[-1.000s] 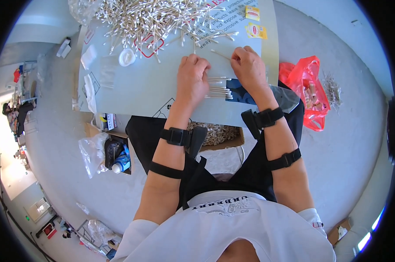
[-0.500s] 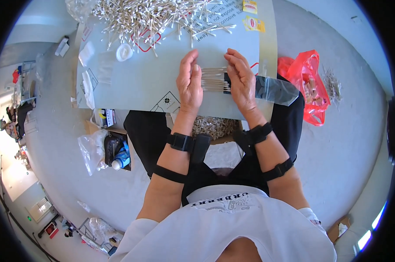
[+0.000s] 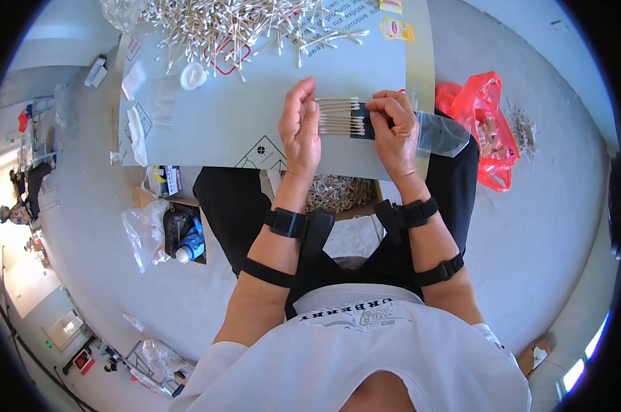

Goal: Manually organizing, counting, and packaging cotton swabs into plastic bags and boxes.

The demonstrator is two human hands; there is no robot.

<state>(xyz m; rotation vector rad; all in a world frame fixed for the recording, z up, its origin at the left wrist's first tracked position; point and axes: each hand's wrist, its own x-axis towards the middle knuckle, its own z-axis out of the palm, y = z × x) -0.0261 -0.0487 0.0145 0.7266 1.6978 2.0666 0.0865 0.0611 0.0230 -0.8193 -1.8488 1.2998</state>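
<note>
A row of white-tipped cotton swabs [image 3: 339, 126] lies side by side on the table between my hands. My left hand [image 3: 301, 130] stands on edge at their left ends, its fingers stretched out and the thumb beside the swabs. Under their right tips is a dark strip [image 3: 360, 133]. My right hand [image 3: 397, 134] is beyond those tips, over the strip, its fingers curled and its fingertips together; what they pinch, if anything, is hidden. From beneath that hand a clear plastic bag [image 3: 448, 136] reaches over the table's right edge.
A big heap of loose swabs [image 3: 221, 27] covers the far part of the table [image 3: 207, 137]. A round white lid [image 3: 193, 76] and yellow packets [image 3: 397, 29] lie near it. A red plastic bag [image 3: 497, 147] sits at right; a box of swabs [image 3: 341, 193] is below the table edge.
My right hand has moved right, away from the swab tips, and its fingers have curled in. More of the tips and the dark strip show now. My left hand has stayed nearly in place.
</note>
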